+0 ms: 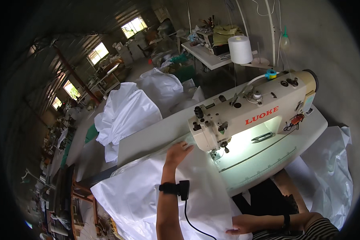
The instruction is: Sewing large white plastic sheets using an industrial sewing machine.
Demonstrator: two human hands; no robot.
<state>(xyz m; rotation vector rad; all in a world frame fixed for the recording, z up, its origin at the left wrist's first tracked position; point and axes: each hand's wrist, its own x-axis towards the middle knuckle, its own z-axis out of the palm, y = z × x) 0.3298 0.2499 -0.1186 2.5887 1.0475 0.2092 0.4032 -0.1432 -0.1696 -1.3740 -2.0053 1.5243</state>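
A large white sheet [148, 200], smooth and slightly shiny, covers the left front of the sewing table and hangs down toward me. My left hand [179, 153] lies on its far part with the fingers stretched out, just left of the sewing machine's head. The white industrial sewing machine [254, 106] has its lamp lit, and the sheet's edge lies close to its needle and presser foot [217, 155]. Low in view, my right hand [244, 225] is closed on the sheet's right edge above my lap; some of its fingers are hidden.
Thread snips [263, 137] lie on the machine bed. A white thread cone [240, 49] stands behind the machine. More white sheeting [128, 112] is heaped beyond the table, and another piece [328, 164] hangs at the right. A cluttered side table [208, 56] stands at the back.
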